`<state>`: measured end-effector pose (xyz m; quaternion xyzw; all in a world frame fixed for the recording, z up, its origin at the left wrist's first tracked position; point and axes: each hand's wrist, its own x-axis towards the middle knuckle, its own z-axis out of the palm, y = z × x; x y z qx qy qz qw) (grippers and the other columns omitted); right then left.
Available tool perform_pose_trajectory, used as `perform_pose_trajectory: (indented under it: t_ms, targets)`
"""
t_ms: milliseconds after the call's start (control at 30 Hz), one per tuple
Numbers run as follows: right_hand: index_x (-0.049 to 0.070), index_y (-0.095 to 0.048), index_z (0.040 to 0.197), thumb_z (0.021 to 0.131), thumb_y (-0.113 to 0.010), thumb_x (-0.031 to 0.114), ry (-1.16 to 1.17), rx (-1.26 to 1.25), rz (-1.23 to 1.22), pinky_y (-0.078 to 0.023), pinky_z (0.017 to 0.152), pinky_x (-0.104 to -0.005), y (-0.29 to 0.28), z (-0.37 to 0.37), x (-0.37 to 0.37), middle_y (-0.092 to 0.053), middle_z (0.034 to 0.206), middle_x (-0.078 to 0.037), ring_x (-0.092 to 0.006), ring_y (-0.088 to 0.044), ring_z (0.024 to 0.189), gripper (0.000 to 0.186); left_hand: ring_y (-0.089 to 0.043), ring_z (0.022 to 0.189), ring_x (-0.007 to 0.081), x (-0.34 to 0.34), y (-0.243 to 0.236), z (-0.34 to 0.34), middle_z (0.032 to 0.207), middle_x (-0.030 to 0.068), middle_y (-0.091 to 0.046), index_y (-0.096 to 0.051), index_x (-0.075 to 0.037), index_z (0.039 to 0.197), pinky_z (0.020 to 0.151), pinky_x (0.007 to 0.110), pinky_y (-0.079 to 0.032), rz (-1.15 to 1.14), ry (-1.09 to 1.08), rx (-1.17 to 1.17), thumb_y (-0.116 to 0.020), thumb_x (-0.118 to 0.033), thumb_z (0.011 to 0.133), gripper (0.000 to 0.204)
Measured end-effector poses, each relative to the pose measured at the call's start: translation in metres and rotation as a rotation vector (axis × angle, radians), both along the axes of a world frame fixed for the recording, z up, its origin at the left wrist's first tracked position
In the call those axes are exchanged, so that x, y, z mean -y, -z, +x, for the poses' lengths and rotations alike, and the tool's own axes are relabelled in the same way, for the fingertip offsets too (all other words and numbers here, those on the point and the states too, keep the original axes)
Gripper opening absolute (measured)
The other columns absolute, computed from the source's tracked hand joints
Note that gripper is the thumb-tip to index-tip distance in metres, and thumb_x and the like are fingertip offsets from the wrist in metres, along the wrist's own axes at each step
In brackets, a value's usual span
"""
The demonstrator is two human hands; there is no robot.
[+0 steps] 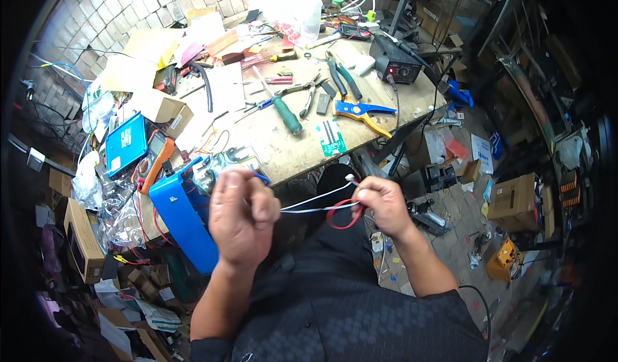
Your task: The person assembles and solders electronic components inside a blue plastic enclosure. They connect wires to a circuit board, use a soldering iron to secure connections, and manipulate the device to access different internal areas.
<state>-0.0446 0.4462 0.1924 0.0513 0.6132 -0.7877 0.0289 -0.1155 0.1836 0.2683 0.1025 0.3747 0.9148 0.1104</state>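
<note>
Thin white and red wires (309, 211) sit just below centre of my feed, at 6 o'clock, stretched between the hands above the lap. Right hand (384, 207), 4 o'clock: fingers pinched on the wires, red loop hanging, small white plastic connector (350, 178) poking out above. Left hand (243, 217), 8 o'clock: fingers curled; I cannot tell whether they grip. Beyond it, also 8 o'clock, I see a blue box-shaped case (183, 223). On the pale wooden tabletop (290, 156): flat green circuit board (331, 138), 1 o'clock; green-handled screwdriver (286, 116), 11 o'clock.
</note>
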Motion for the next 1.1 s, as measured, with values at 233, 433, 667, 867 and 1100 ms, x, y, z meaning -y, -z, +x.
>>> perform_pose_trajectory:
  t_ms: [233,433,667,867,1100]
  targets:
    - [0.002,-0.065,0.089,0.100,-0.058,0.015,0.298,-0.090,-0.117,-0.050,0.050,-0.0265,-0.027,-0.032,-0.047,-0.064,0.072,-0.005,-0.0120,-0.060,0.054,0.018,-0.036,0.050,0.0122,0.034,-0.026,0.017,0.062,0.0042,-0.045,-0.052,-0.006,0.117,0.052,0.031,-0.032,0.067,-0.109,-0.260,-0.036,-0.032,0.117,0.030]
    - [0.000,-0.065,0.099,0.103,-0.058,0.019,0.268,-0.197,0.040,-0.049,0.052,-0.0278,-0.054,-0.132,-0.065,-0.062,0.072,-0.004,-0.0124,-0.060,0.056,0.021,-0.053,0.059,0.0123,0.054,-0.018,0.048,0.072,0.0087,-0.060,-0.058,0.000,0.107,0.055,0.027,-0.042,-0.510,-0.251,-0.414,-0.059,-0.028,0.110,0.029]
    - [0.005,-0.069,0.109,0.106,-0.058,0.021,0.296,-0.250,-0.275,-0.061,0.077,-0.0377,-0.079,-0.247,-0.070,-0.076,0.091,-0.009,-0.0226,-0.075,0.079,0.019,-0.063,0.084,0.0185,0.099,-0.005,0.067,0.098,0.0123,-0.068,-0.059,-0.001,0.118,0.072,0.028,-0.048,-0.930,-0.628,-0.674,-0.072,-0.023,0.101,0.031]
    - [-0.005,-0.056,0.147,0.102,-0.066,0.019,0.392,-0.230,0.787,-0.056,0.088,-0.0305,-0.020,-0.276,-0.094,-0.073,0.118,-0.014,-0.0155,-0.069,0.104,0.052,-0.053,0.132,0.0300,0.130,0.020,0.076,0.151,0.0198,-0.048,-0.040,0.001,0.152,0.107,0.041,-0.042,-1.325,-0.791,-0.474,-0.089,-0.032,0.079,0.094]
    - [0.000,-0.039,0.161,0.088,-0.085,0.025,-0.287,-0.355,0.666,-0.051,0.110,-0.0425,-0.050,-0.155,0.011,-0.057,0.152,-0.019,-0.0289,-0.057,0.138,0.089,-0.056,0.131,0.0318,0.117,0.029,0.068,0.152,0.0224,-0.047,-0.024,0.002,0.163,0.110,0.045,-0.046,-1.127,-0.623,-0.108,-0.092,-0.025,0.074,0.114]
